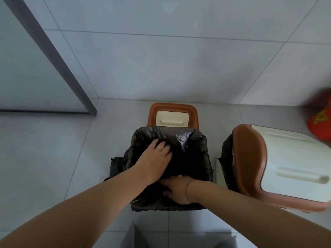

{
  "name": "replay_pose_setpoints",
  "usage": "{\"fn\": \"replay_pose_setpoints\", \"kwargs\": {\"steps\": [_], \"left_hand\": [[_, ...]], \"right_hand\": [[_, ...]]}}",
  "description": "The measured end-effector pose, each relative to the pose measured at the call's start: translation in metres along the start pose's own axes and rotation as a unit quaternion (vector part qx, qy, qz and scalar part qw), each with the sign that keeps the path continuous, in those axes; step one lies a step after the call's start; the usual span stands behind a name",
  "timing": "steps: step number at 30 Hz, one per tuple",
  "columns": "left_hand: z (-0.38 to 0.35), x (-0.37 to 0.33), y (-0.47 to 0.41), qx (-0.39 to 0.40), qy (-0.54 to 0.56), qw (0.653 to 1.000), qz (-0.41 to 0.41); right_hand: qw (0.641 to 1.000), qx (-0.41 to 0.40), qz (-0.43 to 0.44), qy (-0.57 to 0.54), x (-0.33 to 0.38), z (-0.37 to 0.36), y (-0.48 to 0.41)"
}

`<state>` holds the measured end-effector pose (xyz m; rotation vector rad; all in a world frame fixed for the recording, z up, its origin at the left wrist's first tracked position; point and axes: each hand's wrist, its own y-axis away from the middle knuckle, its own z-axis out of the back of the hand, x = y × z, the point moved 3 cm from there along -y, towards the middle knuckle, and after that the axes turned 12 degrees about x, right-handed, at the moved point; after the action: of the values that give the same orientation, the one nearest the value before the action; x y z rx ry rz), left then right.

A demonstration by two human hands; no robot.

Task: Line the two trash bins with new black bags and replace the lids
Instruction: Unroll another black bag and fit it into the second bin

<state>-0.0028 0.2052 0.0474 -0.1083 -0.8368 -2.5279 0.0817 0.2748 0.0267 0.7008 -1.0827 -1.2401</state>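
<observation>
Bagged bin on grey tile flr, tiled wall.

Bins 2 — lids 2 — hands 2.

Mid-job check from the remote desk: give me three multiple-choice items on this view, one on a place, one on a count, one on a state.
1. The loose brown plastic lid with cream flap lies: A) on the grey tiled floor beyond the black plastic bag; B) inside that bag; C) in the left hand.
2. Brown-and-cream lids in view: A) one; B) three; C) two.
3. The bag is: A) rolled up; B) spread open, its edge turned down outside; C) tied shut.
Key: 1 A, it lies flat past the bag. 2 C, a second lid sits at right. 3 B, the right hand grips its turned-down near edge.
</observation>
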Motion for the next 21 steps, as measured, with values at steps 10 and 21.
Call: {"fn": "replay_pose_setpoints", "kwargs": {"steps": [10, 21], "left_hand": [[0.038, 0.01, 0.0, -0.205, 0.104, 0.973, -0.034], [-0.012, 0.145, -0.098, -0.023, 0.788, 0.558, 0.259]], "right_hand": [[0.973, 0.151, 0.08, -0.156, 0.008, 0.03, 0.049], [0.698, -0.332, -0.164, -0.613, -0.147, 0.168, -0.035]]}}
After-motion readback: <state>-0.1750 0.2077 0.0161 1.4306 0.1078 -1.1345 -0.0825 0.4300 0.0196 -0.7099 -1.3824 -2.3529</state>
